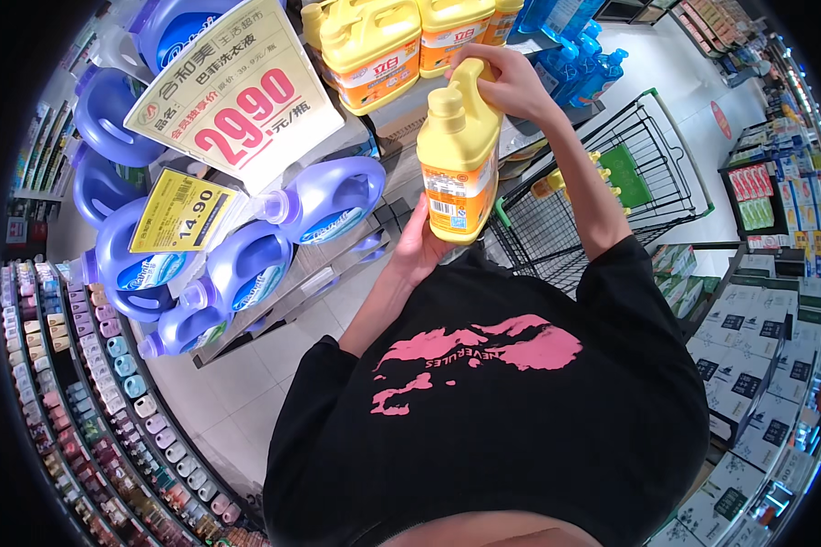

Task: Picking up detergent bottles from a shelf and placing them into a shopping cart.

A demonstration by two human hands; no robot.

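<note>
A yellow plastic jug (461,150) with an orange label is held upright before my chest. My right hand (502,78) grips its handle near the top. Beneath its lower left side, my left hand (420,239) supports the base with the palm turned up; some fingers are hidden behind the jug. Similar yellow jugs (376,58) stand on the display just beyond. Purple detergent bottles (335,198) with looped handles are grouped to the left, around a large price sign (236,102) and a smaller yellow price tag (184,210).
A wire shopping cart (554,225) with yellow-capped bottles (550,184) inside stands to the right, beside my right forearm. Blue bottles (578,68) sit at the display's far end. Stocked shelves (96,369) curve along the left; stacked white boxes (738,342) are at the right.
</note>
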